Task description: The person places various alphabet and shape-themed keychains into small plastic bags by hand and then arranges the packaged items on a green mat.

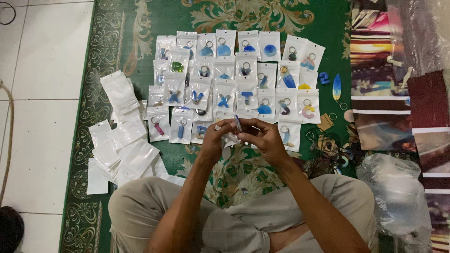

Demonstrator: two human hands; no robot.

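Note:
My left hand and my right hand meet above my crossed legs and together pinch a small blue keychain piece held upright between the fingertips. Just beyond the hands, rows of small clear pouches, each with a coloured resin keychain inside, lie on the green patterned carpet. Part of the nearest row is hidden behind my hands.
A heap of empty white pouches lies at the left on the carpet's edge. Loose keychains and metal rings sit at the right, with a blue leaf-shaped piece. Crumpled clear plastic bags and striped cloth lie further right. White floor tiles at left.

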